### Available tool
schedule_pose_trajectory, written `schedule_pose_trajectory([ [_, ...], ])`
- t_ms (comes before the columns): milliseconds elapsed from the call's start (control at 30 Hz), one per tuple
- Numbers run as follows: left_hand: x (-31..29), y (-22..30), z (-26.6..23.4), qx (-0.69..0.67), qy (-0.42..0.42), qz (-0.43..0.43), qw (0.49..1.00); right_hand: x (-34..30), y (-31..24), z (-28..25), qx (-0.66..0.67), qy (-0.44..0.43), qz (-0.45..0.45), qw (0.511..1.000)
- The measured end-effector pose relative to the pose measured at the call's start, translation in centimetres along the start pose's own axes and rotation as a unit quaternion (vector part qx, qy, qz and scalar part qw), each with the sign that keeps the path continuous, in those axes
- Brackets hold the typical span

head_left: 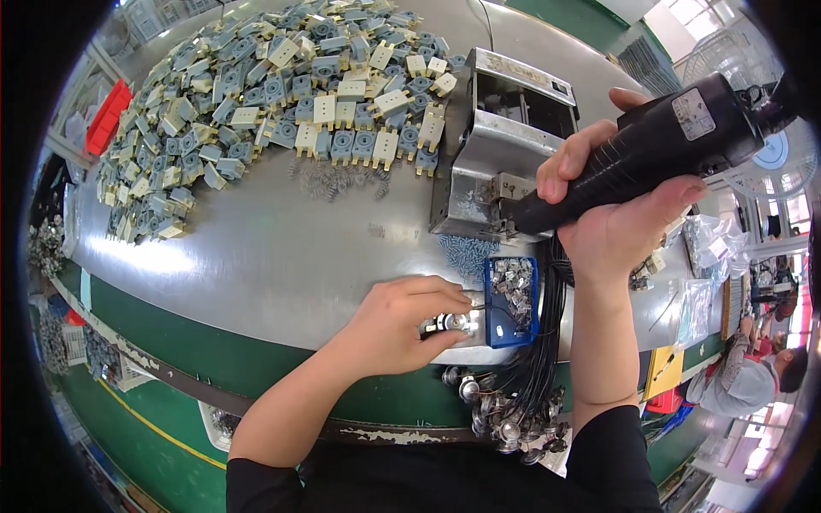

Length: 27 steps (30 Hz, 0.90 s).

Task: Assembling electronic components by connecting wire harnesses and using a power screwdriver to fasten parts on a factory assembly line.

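My left hand (395, 323) is closed around a small round silver metal part (457, 322) with a thin dark wire, low over the table beside a blue tray (535, 299) of little metal pieces. In my right hand (609, 239) is a black electric screwdriver (641, 150), gripped around its body and tilted. Its nose points down-left at a block on the metal fixture (466, 184); whether the bit touches cannot be made out. Small blue screws (468, 255) lie scattered between the fixture and the tray.
A large heap of grey and cream block-shaped parts (299, 85) covers the far left, with small springs (342, 178) at its front. Black cables (547, 329) run past the tray to round metal ends (510, 432) at the near edge. Another person (742, 380) sits far right.
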State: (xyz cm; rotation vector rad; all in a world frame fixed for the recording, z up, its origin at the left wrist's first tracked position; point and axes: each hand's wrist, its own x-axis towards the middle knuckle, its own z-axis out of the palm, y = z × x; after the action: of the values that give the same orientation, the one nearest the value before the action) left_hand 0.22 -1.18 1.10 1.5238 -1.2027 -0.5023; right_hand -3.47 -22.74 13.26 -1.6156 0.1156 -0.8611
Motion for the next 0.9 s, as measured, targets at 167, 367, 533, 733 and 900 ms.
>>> schedule_pose_trajectory([
  [167,-0.2,-0.1,-0.2,0.009,0.015,0.014,1.000,-3.0,-1.6,-0.5,0.205,-0.079,0.101,0.970],
  [367,0.0,-0.9,-0.1,0.023,0.004,0.022,0.999,-6.2,-2.0,0.9,0.195,-0.094,0.091,0.972],
  [533,-0.2,-0.9,-0.1,0.023,0.002,0.015,1.000,-7.2,-1.2,1.5,0.172,-0.092,0.094,0.976],
  [733,-0.4,-0.8,0.0,0.021,0.006,0.014,1.000,-7.4,-1.4,1.2,0.179,-0.111,0.074,0.975],
  [900,-0.4,-1.0,0.1,0.021,0.011,0.020,1.000,-7.5,-1.2,1.4,0.161,-0.110,0.065,0.979],
])
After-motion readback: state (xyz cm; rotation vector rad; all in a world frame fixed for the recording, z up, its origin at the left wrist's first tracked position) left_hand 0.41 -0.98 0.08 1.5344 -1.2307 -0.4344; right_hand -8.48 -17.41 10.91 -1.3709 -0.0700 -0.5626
